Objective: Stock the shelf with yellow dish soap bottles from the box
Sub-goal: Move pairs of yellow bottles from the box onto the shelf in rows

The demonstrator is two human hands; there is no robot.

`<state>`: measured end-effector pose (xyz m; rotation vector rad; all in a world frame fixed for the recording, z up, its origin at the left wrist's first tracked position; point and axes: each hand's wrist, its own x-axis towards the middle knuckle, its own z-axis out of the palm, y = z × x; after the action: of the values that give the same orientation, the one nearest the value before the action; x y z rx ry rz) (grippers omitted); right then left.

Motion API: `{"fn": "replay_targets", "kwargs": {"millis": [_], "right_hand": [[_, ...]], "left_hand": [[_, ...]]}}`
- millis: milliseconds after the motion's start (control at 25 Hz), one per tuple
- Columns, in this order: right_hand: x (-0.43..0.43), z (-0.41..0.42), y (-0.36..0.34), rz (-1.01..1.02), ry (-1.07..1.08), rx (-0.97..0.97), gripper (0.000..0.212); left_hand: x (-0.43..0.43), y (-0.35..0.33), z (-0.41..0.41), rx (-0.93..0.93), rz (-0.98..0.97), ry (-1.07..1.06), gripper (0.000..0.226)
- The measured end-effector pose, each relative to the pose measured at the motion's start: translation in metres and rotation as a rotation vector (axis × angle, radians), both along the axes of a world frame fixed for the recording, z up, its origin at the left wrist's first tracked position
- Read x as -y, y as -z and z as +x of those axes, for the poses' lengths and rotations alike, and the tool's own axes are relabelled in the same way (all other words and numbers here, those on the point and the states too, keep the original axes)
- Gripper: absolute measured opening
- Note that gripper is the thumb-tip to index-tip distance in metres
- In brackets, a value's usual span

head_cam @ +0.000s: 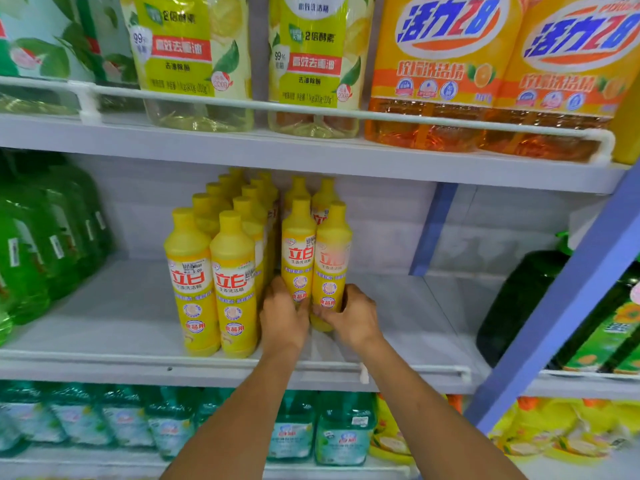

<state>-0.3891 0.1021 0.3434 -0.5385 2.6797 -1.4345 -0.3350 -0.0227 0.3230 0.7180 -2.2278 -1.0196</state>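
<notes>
The left hand [284, 317] grips the left bottle [298, 258], the right hand [353, 318] the right bottle [331, 268]; both stand upright, caps up, on the shelf [104, 317]. Free room lies to their right, behind the rail [415, 368].

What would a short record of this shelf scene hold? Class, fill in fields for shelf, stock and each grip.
shelf: white metal middle shelf
stock: yellow plastic dish soap bottles, upright in rows
left grip: holds front yellow bottle low down
right grip: holds the neighbouring front bottle
left of stock: green plastic bottles
box: not in view
</notes>
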Motion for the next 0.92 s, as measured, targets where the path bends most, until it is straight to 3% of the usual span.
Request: {"fn": "replay_targets", "kwargs": {"millis": [280, 920], "right_hand": [[0.022, -0.030, 0.006, -0.001, 0.024, 0.053, 0.058], [0.043, -0.079, 0.032, -0.147, -0.022, -0.042, 0.053]], "left_hand": [[0.014, 0.011, -0.030, -0.022, 0.006, 0.000, 0.055], [0.029, 0.024, -0.078, -0.094, 0.016, -0.060, 0.047]]}}
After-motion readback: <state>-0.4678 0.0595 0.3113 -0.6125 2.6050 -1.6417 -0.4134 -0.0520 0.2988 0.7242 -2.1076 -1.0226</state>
